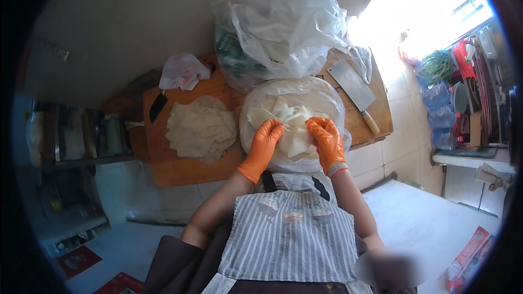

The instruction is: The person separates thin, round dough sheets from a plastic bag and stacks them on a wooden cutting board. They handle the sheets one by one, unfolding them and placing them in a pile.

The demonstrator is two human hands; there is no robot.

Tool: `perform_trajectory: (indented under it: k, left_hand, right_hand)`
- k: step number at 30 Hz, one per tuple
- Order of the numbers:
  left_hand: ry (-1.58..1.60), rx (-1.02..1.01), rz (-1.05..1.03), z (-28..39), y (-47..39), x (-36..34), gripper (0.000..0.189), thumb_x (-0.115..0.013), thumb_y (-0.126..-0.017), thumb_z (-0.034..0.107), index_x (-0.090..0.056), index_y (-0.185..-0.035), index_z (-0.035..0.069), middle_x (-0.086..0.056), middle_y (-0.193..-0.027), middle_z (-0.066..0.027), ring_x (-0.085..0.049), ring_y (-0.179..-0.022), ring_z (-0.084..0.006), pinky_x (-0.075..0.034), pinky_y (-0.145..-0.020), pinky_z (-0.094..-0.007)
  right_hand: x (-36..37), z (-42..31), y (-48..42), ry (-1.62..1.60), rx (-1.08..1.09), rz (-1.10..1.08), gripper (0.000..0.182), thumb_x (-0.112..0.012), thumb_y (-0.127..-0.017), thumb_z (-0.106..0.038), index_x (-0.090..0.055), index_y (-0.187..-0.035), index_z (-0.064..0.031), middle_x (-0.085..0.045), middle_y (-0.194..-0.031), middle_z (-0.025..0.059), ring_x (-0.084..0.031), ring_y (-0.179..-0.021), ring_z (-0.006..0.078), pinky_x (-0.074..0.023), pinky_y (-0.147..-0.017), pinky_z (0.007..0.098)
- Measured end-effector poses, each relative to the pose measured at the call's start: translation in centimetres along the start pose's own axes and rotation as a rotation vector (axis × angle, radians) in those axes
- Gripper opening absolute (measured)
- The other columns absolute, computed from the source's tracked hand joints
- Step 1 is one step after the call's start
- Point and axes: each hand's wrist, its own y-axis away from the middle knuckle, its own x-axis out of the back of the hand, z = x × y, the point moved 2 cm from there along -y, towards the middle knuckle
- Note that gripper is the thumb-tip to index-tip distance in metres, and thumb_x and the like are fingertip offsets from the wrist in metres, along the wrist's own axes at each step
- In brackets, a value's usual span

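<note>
My left hand (261,147), in an orange glove, pinches a thin pale sheet of food (292,130) between thumb and fingertips. Opposite it, my right hand (330,141), gloved in orange too, grips the sheet's other side. Both hands are above a round container lined with clear plastic (333,98), where more pale, crumpled sheets (261,116) lie. Whether these are tofu skin or dough cannot be told. To the left, a loose heap of similar sheets (200,128) rests on an orange-brown wooden board (179,177).
A cleaver (351,83) lies at the right on another wooden surface (380,108). A small dark-bladed knife (158,108) and a whitish plastic bag (184,72) are at the left. Behind the container bulges a large clear plastic bag (286,28). Shelving with bottles (441,116) stands far right.
</note>
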Motion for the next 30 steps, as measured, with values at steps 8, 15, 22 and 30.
perform_trajectory:
  k: [8, 15, 22, 30]
  left_hand:
    - [0.497, 0.162, 0.062, -0.2, -0.9, 1.5, 0.011, -0.057, -0.102, 0.019, -0.062, -0.103, 0.01, -0.061, -0.095, 0.0019, -0.056, -0.08, -0.0089, -0.048, -0.072, -0.0255]
    - [0.903, 0.011, 0.135, 5.3, -0.9, 12.7, 0.04, -0.054, -0.1, 0.029, -0.057, -0.128, 0.001, -0.061, -0.131, -0.0168, -0.056, -0.123, -0.0343, -0.043, -0.109, -0.0503]
    - [0.573, 0.427, 0.046, -3.2, -1.0, 14.5, 0.044, -0.064, -0.097, 0.038, -0.061, -0.124, 0.003, -0.068, -0.12, -0.0102, -0.064, -0.111, -0.0232, -0.053, -0.096, -0.0395]
    - [0.631, 0.037, 0.447, 4.6, 0.3, 23.8, 0.026, -0.069, -0.094, 0.031, -0.065, -0.109, 0.011, -0.065, -0.101, -0.0014, -0.062, -0.091, -0.0144, -0.053, -0.076, -0.0282]
  right_hand:
    - [2.6, 3.8, -1.3, 0.157, -0.132, -0.327, 0.034, -0.07, -0.093, -0.032, -0.067, -0.116, -0.008, -0.066, -0.107, 0.0, -0.06, -0.093, 0.0118, -0.0472, -0.077, 0.0297]
    - [16.4, 4.2, -5.0, -0.663, 0.078, 0.236, 0.031, -0.061, -0.098, -0.026, -0.063, -0.123, -0.0072, -0.064, -0.124, 0.0081, -0.061, -0.115, 0.0221, -0.0511, -0.095, 0.0347]
    - [14.0, 2.7, -5.0, -0.631, -0.082, 0.286, 0.031, -0.054, -0.101, -0.037, -0.064, -0.112, -0.0096, -0.069, -0.11, 0.0076, -0.065, -0.104, 0.0261, -0.0512, -0.097, 0.0416]
    - [22.4, -0.7, -4.9, -0.76, 0.138, 0.665, 0.027, -0.051, -0.101, -0.036, -0.06, -0.099, -0.0103, -0.065, -0.094, 0.0083, -0.067, -0.086, 0.0273, -0.058, -0.076, 0.0416]
